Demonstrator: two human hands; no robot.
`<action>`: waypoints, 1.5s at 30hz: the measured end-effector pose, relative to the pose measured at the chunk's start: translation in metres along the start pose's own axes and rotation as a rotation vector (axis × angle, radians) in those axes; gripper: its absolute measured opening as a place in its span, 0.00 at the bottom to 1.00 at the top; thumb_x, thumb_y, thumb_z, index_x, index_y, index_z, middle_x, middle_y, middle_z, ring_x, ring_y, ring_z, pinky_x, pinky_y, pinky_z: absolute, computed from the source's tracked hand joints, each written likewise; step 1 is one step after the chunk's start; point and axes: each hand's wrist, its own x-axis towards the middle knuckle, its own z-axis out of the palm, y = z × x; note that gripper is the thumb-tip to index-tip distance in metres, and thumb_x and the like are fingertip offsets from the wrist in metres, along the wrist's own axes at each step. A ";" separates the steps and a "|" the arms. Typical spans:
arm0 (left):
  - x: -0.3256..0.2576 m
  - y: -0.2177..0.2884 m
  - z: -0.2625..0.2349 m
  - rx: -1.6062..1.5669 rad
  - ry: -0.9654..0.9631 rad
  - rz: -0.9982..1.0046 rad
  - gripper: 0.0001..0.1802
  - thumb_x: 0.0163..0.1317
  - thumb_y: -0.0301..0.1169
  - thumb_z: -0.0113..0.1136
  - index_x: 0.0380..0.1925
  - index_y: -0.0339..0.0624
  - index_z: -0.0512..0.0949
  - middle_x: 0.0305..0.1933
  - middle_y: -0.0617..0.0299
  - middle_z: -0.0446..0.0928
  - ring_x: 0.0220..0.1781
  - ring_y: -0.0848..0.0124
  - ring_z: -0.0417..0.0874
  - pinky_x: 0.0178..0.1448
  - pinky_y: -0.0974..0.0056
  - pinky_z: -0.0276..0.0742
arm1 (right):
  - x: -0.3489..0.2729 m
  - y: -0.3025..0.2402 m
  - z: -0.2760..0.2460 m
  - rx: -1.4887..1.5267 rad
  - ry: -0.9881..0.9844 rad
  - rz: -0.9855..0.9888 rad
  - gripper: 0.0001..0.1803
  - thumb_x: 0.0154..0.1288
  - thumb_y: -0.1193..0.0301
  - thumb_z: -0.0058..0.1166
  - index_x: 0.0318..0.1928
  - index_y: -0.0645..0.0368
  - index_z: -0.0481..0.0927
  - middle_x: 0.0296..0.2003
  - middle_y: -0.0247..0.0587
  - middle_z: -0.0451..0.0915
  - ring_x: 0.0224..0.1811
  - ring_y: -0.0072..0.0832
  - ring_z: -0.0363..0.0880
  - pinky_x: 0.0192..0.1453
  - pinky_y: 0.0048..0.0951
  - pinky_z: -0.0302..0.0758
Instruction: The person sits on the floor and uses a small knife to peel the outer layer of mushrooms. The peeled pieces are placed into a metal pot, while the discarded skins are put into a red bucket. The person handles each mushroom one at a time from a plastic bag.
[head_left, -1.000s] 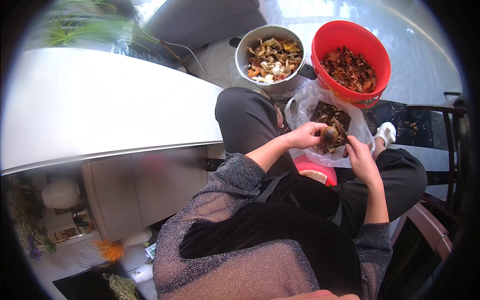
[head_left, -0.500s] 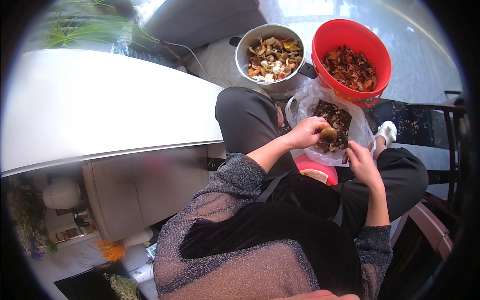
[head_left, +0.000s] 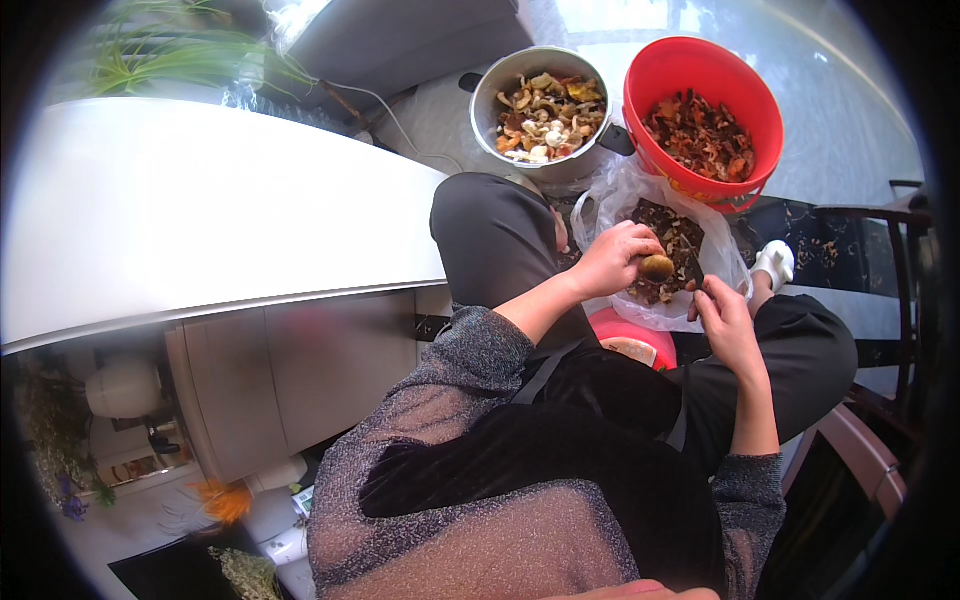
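Note:
A brown-capped mushroom (head_left: 656,268) is pinched in my left hand (head_left: 612,262), its rounded cap turned toward me. My right hand (head_left: 724,318) grips a small knife (head_left: 697,268); its thin dark blade points away from me beside the mushroom, and my fingers cover most of the handle. Both hands hover over a white translucent plastic bag (head_left: 722,250), whose mouth gapes around dark brown scraps and trimmings (head_left: 668,226). Under the bag's near side, a red-and-white object (head_left: 640,346) shows between my legs.
Beyond the bag stand a silver pot (head_left: 484,118) of cut mushrooms and a red bucket (head_left: 655,75) of reddish-brown pieces. A white cabinet top (head_left: 220,210) runs along my left. Dark chair legs (head_left: 905,290) rise at the right, near crumbs (head_left: 825,250) on the floor.
The knife in my right hand has tilted, and the right fingers have shifted slightly. My left hand keeps the mushroom in nearly the same place.

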 end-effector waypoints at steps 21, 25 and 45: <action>0.001 0.010 0.002 -0.051 0.011 0.095 0.16 0.48 0.15 0.56 0.37 0.42 0.83 0.43 0.59 0.81 0.46 0.56 0.80 0.50 0.55 0.78 | 0.025 0.019 0.000 0.008 -0.013 0.040 0.04 0.70 0.78 0.53 0.43 0.66 0.77 0.32 0.28 0.75 0.32 0.11 0.69 0.34 0.18 0.68; 0.001 0.009 0.002 -0.052 0.019 0.079 0.17 0.48 0.15 0.56 0.38 0.43 0.83 0.42 0.59 0.81 0.45 0.55 0.80 0.50 0.55 0.78 | 0.022 0.015 0.003 0.144 0.018 0.044 0.05 0.69 0.79 0.53 0.44 0.65 0.77 0.33 0.29 0.75 0.33 0.11 0.69 0.35 0.18 0.69; 0.000 0.008 0.004 -0.151 -0.012 0.057 0.16 0.50 0.15 0.57 0.38 0.40 0.82 0.44 0.57 0.81 0.48 0.55 0.81 0.53 0.57 0.77 | 0.030 0.015 0.000 0.150 -0.069 0.049 0.04 0.68 0.79 0.55 0.42 0.66 0.78 0.34 0.31 0.78 0.36 0.14 0.74 0.39 0.20 0.74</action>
